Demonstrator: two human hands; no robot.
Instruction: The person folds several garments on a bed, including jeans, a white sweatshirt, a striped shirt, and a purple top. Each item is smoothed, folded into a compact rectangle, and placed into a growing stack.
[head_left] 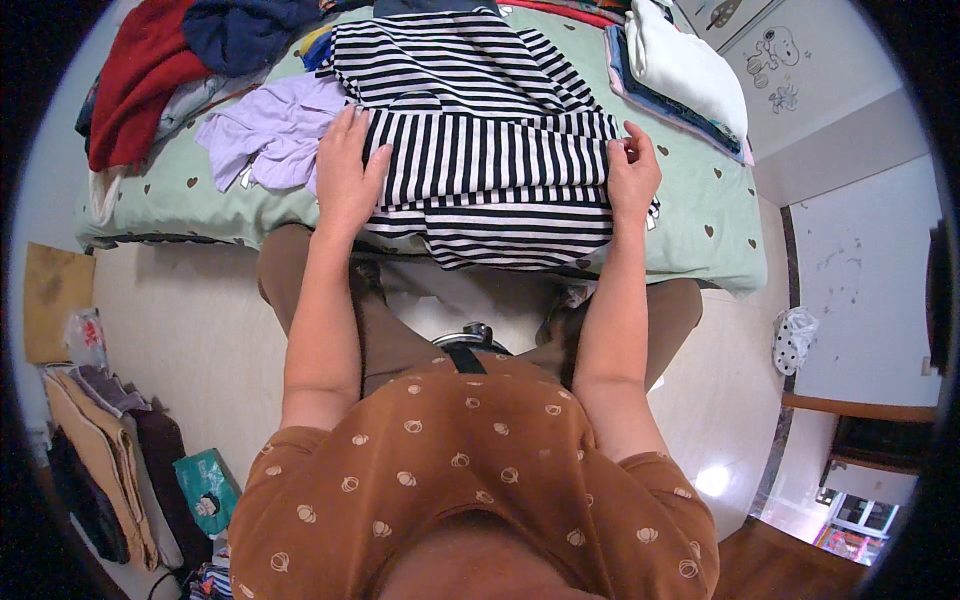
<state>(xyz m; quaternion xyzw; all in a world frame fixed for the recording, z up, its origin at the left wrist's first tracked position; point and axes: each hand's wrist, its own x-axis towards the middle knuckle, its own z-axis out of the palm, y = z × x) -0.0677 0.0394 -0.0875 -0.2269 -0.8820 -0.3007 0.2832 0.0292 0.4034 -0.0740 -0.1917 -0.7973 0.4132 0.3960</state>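
Head view: left fingers (347,122) spread, right fingers (641,146) pinching striped garment (490,155), lavender cloth (262,132) beside it.

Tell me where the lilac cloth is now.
In the head view, the lilac cloth lies on the bed, left of the striped top and beside your left hand.

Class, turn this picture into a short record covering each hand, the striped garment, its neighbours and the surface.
Left hand: on the left end of the striped garment
Right hand: at its right end, fingers bent; firmness of grip unclear
Striped garment: black and white, in overlapping layers
Left neighbour: crumpled lavender cloth
Farther left: red garment
Right neighbour: folded stack, white cloth on top
Surface: pale green bed cover with brown hearts
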